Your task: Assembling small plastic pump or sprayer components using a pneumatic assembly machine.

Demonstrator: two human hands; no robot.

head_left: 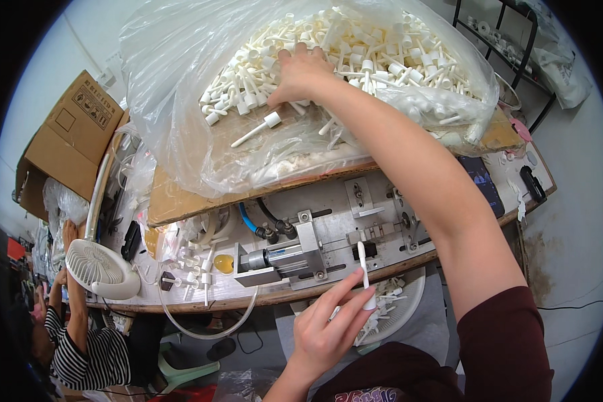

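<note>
Between the thumb and fingers of my left hand (325, 331) is a white applicator cap (363, 264), its thin stem pointing up and away from me. It is held in front of a small metal fixture machine (285, 254) at the table's near edge. My right hand (303, 75) is stretched far forward onto a large heap of similar white applicator caps (375, 47) in a clear plastic bag (174, 87). Its fingers are spread, the tips partly hidden among the pieces. One loose cap with stem (258, 129) lies on the bag just below that hand.
Cardboard (167, 197) lies under the bag. A basket (409, 311) with white pieces sits below the table edge. On the left are a fan (97, 268), a cardboard box (67, 134) and a co-worker in a striped shirt (90, 355). A phone (481, 184) lies at the right.
</note>
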